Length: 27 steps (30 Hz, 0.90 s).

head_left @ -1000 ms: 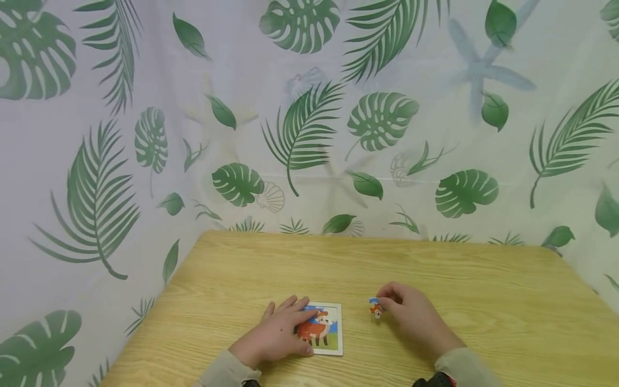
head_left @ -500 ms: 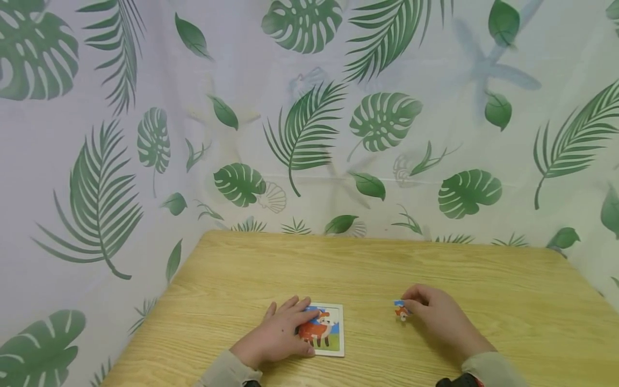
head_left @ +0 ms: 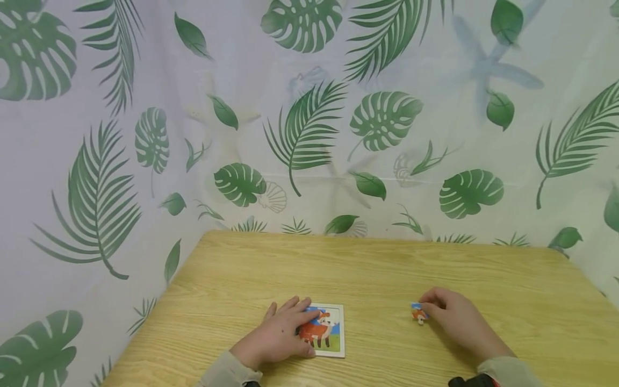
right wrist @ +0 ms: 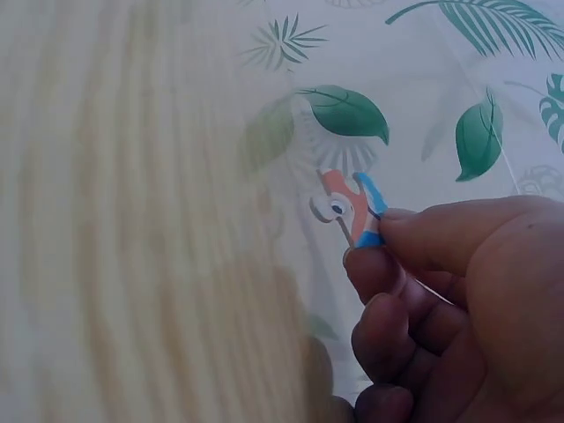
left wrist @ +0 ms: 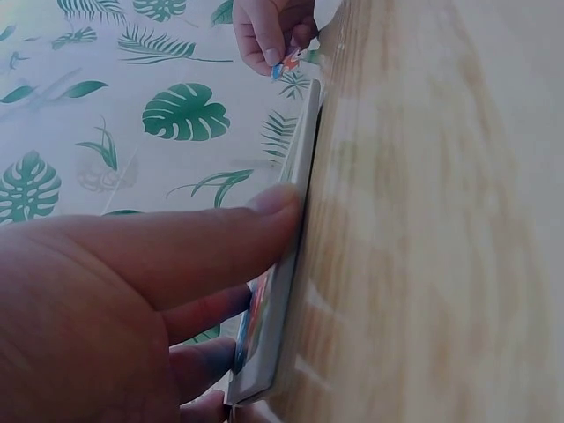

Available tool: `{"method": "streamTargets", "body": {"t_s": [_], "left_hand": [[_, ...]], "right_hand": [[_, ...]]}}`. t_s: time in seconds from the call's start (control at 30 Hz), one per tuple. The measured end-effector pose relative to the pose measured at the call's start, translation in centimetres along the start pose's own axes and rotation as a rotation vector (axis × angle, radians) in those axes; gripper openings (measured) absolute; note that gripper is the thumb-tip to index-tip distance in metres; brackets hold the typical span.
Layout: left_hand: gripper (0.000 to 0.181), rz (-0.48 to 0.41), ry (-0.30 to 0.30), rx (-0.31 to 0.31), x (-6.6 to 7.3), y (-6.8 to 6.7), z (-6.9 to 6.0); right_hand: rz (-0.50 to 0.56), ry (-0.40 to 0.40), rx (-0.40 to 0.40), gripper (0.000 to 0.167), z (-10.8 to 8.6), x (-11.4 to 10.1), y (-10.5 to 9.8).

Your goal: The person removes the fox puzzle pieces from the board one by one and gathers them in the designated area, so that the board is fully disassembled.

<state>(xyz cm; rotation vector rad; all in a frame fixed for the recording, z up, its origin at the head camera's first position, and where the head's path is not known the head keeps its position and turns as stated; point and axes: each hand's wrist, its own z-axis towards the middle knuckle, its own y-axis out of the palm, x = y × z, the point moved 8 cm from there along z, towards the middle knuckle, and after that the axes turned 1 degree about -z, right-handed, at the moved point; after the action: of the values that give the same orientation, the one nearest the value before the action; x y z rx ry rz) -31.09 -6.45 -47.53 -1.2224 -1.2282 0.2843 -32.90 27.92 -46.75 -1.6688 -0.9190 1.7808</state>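
Note:
A small square jigsaw puzzle [head_left: 333, 341] in a white frame lies on the table, showing an orange fox-like animal on blue and green. Near its upper right corner the picture has a pale patch. My left hand [head_left: 280, 332] rests over the puzzle's left part with spread fingers; in the left wrist view its thumb [left wrist: 229, 251] touches the frame's edge. To the right, my right hand [head_left: 456, 320] pinches a jigsaw piece [head_left: 418, 313] between thumb and index finger. In the right wrist view this piece [right wrist: 348, 207] is orange, white and blue, with an eye printed on it.
A wood-grain table [head_left: 367, 274] spreads under both hands. Behind it and to the left hangs a white cloth [head_left: 309, 209] printed with green leaves. Dark straps [head_left: 474, 381] circle the wrists below the light sleeves.
My right hand has moved to the right with the jigsaw piece, away from the puzzle. My left hand has stayed on the puzzle.

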Motion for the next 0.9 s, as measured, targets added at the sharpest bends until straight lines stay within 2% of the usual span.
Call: {"method": "streamTargets", "body": {"t_s": [0.4,0.7,0.9], "left_hand": [[0.078,-0.004,0.002,-0.004,-0.2,0.1,0.2],[0.078,0.006,0.007,0.003,-0.3,0.3,0.1],[0.079,0.011,0.001,0.015,-0.2,0.3,0.2]], "right_hand": [[-0.063,0.015,-0.025,0.020,0.1,1.0,-0.3],[-0.143,-0.019,0.030,0.012,0.1,1.3,-0.3],[-0.181,-0.026,0.039,0.008,0.4,1.3,0.1]]}}
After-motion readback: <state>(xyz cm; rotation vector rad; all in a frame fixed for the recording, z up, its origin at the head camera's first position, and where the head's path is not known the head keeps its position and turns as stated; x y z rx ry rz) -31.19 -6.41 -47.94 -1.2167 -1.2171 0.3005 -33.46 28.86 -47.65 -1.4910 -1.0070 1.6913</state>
